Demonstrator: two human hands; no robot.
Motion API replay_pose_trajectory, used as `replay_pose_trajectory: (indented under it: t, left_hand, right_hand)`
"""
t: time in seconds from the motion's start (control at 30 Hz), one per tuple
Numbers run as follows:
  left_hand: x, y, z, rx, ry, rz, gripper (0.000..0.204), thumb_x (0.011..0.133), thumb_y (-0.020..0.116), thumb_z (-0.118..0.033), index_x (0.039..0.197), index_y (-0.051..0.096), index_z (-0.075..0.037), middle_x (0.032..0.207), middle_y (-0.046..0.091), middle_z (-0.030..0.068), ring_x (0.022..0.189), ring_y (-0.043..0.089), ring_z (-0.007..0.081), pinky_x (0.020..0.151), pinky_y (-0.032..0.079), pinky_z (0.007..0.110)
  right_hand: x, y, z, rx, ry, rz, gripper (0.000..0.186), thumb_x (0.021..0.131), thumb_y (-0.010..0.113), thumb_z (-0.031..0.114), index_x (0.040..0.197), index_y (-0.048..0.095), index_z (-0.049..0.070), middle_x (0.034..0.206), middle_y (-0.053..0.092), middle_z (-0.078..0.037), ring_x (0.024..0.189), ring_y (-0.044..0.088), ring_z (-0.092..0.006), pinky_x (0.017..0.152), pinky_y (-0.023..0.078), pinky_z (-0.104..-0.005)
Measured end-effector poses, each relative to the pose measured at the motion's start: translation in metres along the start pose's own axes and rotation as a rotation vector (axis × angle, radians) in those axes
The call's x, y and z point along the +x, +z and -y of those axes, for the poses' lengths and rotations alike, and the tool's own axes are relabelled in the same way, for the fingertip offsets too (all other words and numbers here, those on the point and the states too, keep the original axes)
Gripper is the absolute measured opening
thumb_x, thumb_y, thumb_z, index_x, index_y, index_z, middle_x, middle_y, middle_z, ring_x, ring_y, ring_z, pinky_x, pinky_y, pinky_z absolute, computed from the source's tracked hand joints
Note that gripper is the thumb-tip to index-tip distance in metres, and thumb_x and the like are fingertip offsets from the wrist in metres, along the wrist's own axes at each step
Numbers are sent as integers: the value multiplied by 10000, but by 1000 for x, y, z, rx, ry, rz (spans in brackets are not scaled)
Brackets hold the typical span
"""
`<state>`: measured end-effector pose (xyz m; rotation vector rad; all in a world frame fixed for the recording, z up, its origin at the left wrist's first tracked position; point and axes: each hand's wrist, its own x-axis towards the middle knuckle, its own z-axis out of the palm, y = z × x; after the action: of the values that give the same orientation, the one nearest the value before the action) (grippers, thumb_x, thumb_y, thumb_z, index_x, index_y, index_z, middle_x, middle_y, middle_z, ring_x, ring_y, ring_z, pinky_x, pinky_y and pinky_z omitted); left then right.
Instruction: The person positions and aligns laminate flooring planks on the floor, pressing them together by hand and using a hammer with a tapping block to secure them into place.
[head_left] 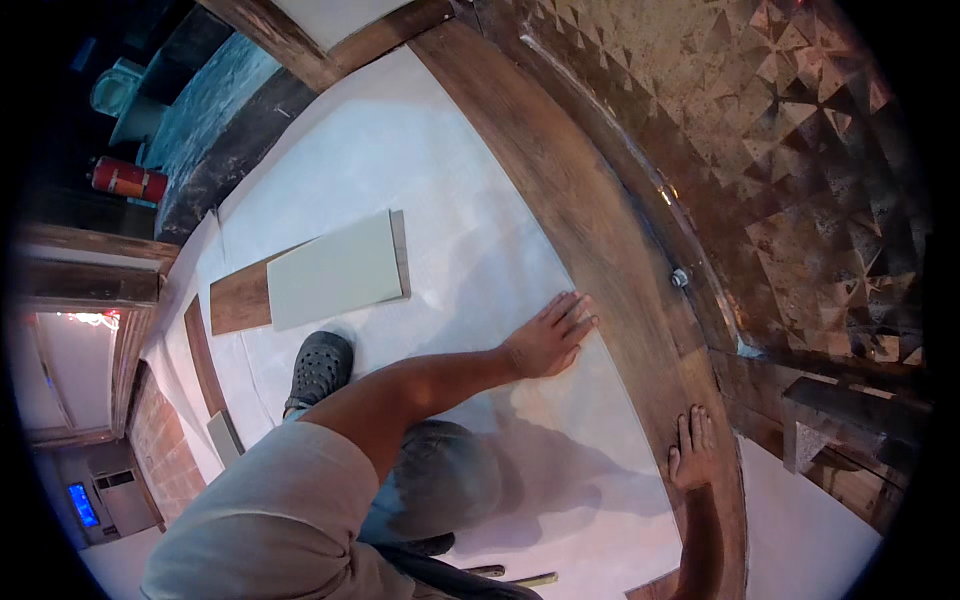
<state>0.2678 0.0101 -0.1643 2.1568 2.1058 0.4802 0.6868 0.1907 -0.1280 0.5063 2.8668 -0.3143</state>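
Brown wood-look strip (585, 225) was under the R hand (694, 460), palm down, fingers straight, gripping nothing; L hand (552, 335), fingers also extended, was at its inner edge. Lengthwise it ran far-L to near-R, beside white underlay (390, 130).

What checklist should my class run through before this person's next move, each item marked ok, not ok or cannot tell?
1. Left hand at the inner edge of the wood-grain strip: ok, fingers extended there.
2. Right hand on the strip: ok, fingers spread along it, farther down than the left.
3. Loose boards away from both hands: ok, the pale board lies partly over a brown board.
4. White sheet smooth throughout: not ok, it is creased near its left side.
5. Strip's joints tight: cannot tell at this size.
6. Slim yellowish object at the lower edge identified: cannot tell.
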Motion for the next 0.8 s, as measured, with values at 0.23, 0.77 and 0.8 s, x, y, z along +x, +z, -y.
replay_pose_trajectory:
  t: [0.23, 0.77, 0.8]
  left_hand:
    - [-10, -2, 2, -12, -18, 59, 599, 982, 582, -317, 1491, 484, -17, 1576, 369, 283, 1504, 299, 447, 1266, 221, 550]
    - [8, 10, -12, 25, 7, 13, 544, 946, 565, -159, 1471, 523, -24, 1614, 362, 260, 1488, 338, 459, 1241, 279, 560]
    - [13, 9, 3, 43, 34, 1, 550, 947, 563, -154, 1480, 516, -25, 1616, 362, 258, 1487, 338, 460, 1241, 281, 555]
  right_hand:
    - [-15, -12, 16, 121, 30, -5, 656, 941, 547, 261, 1510, 438, -44, 1631, 329, -278, 1510, 287, -495, 1252, 220, -605]
    - [-156, 50, 6, 342, 1389, -525, 465, 1034, 546, 261, 1448, 536, 50, 1502, 512, -225, 1413, 449, -411, 1185, 355, -485]
    - [-146, 55, 8, 317, 1553, -524, 493, 1039, 528, 293, 1459, 522, 34, 1514, 494, -241, 1428, 427, -420, 1193, 338, -495]
